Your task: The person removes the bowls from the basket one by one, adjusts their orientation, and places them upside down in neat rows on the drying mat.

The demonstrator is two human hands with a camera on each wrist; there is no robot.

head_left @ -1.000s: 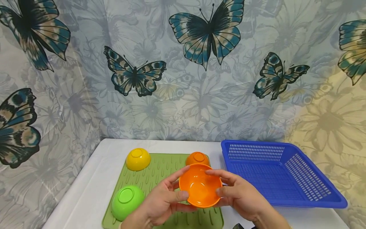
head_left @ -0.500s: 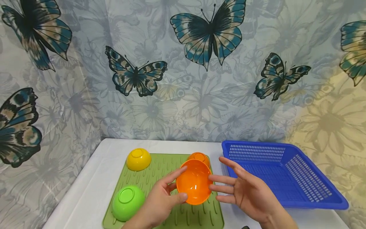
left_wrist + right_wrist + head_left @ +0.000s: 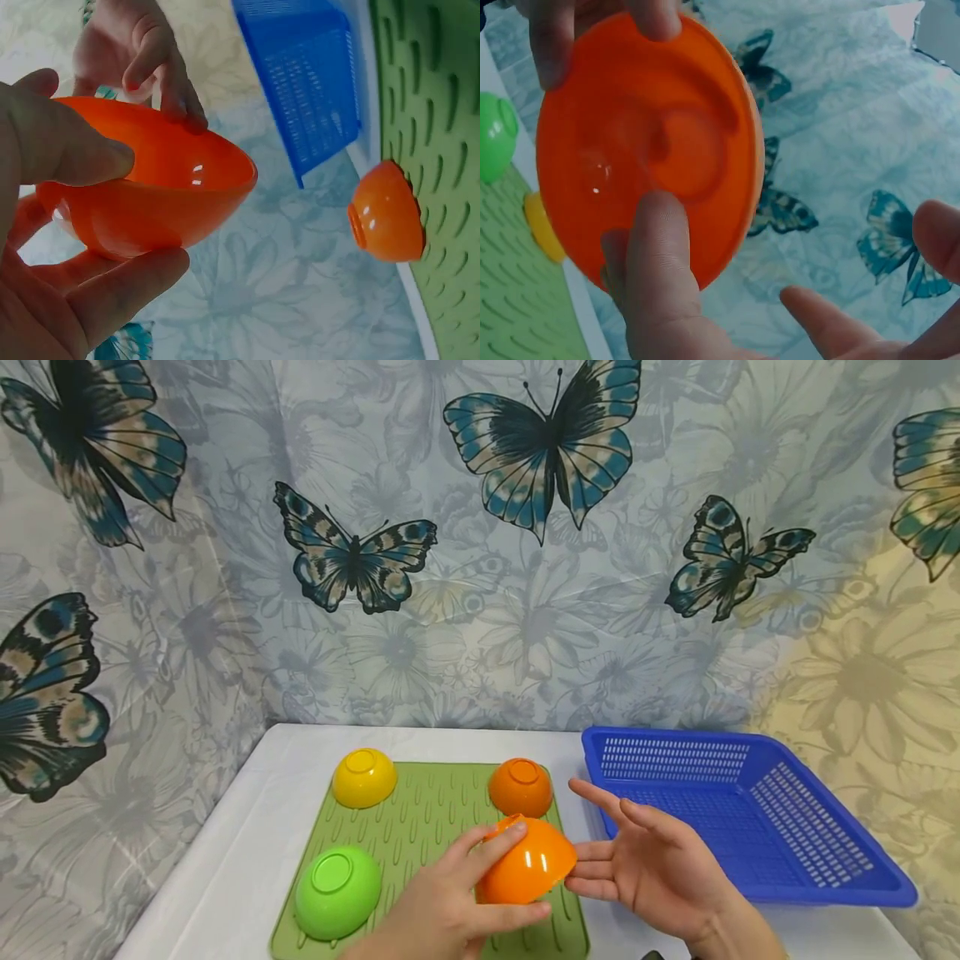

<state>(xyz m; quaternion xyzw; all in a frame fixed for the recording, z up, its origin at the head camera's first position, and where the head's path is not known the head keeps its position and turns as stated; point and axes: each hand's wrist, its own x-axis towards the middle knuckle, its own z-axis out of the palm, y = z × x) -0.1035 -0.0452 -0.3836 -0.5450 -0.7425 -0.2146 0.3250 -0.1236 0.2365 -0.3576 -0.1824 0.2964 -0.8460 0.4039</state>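
Note:
My left hand (image 3: 438, 902) grips an orange bowl (image 3: 534, 867) above the green ridged mat, thumb inside the rim and fingers against the outer wall. The bowl is tilted, its outside facing up in the head view and its hollow turned toward the right hand in the right wrist view (image 3: 630, 112). Palm up with fingers spread, my right hand (image 3: 663, 881) has its lower fingertips right at the bowl's rim. A darker orange bowl (image 3: 521, 787) stands upside down just beyond, at the mat's back right corner.
On the green mat (image 3: 420, 827) an upside-down yellow bowl (image 3: 363, 778) sits at the back left and an upside-down green bowl (image 3: 337, 893) at the front left. A blue mesh basket (image 3: 675, 818) stands to the right on the white table (image 3: 225, 843).
Both hands held the orange bowl with its hollow toward the head camera. The right hand has loosened and spread its fingers; the left hand has turned the bowl so its outside shows.

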